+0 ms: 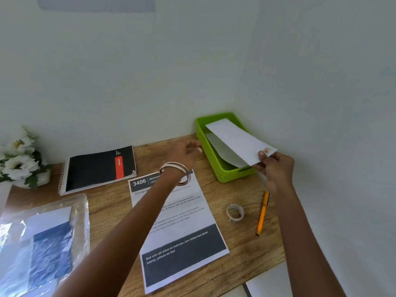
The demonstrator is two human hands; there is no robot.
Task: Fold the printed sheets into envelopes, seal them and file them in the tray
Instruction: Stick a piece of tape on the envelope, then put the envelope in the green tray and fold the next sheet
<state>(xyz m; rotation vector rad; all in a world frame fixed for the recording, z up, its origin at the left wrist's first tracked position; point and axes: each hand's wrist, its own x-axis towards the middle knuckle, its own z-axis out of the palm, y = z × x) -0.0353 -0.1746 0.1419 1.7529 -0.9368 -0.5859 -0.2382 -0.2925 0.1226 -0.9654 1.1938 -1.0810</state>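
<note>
My right hand (275, 168) pinches the near corner of a white envelope (235, 139) with a small orange sticker, held tilted over the green tray (201, 133) at the back right of the desk. Another pale envelope (225, 153) lies inside the tray beneath it. My left hand (185, 154), wearing bangles, hovers just left of the tray with fingers loosely curled, holding nothing. A printed sheet (182, 239) headed 3406 lies flat on the wooden desk under my left forearm.
A tape roll (235, 212) and an orange pen (262, 213) lie right of the sheet. A black spiral notebook (98, 168), white flowers (19, 159) and a plastic sleeve with papers (40, 247) sit to the left. The walls meet behind the tray.
</note>
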